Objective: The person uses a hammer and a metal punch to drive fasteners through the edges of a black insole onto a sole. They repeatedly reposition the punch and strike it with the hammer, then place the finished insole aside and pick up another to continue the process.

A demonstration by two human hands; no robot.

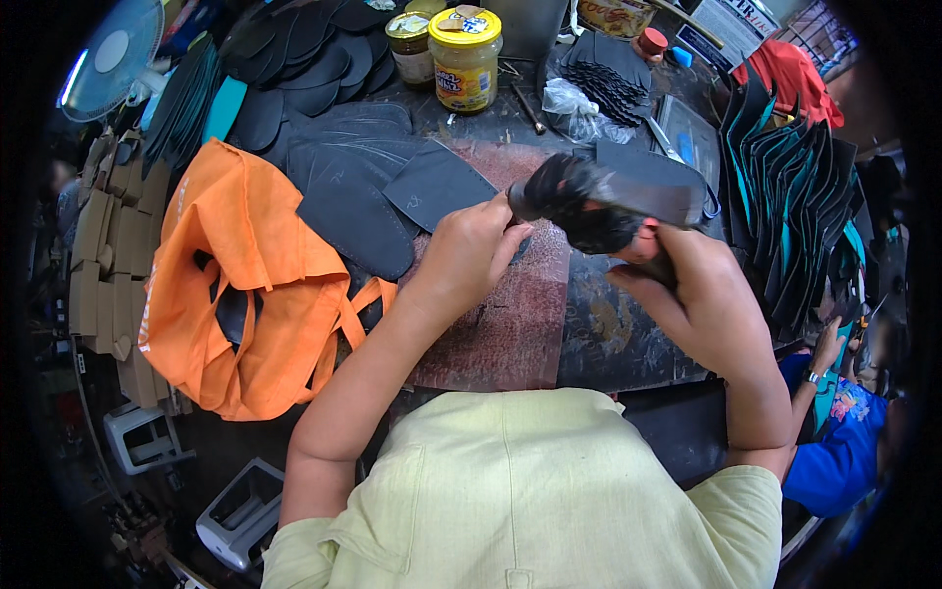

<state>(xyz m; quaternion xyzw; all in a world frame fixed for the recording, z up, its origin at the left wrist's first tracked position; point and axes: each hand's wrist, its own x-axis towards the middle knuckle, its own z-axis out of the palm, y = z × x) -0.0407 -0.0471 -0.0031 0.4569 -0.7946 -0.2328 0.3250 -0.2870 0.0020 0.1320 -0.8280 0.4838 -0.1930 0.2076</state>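
Observation:
My right hand (699,294) is wrapped round the handle of a hammer (589,206), its head bound in black material and partly smeared by motion. The hammer's round face reaches the fingertips of my left hand (469,250). Those fingers are pinched together over a reddish-brown mat (481,344); what they grip is mostly hidden. A small dark edge shows just below them. Beside my left hand lies a dark sheet piece with stitch-like holes (437,185), overlapping several larger black rounded pieces (353,211).
An orange cloth bag (250,285) lies at the left. Yellow-lidded jar (466,69), smaller jar (412,54) and stacked black soles (304,54) stand behind. Black and teal pieces (785,187) fill the right side. Another person's hand (829,348) shows at far right.

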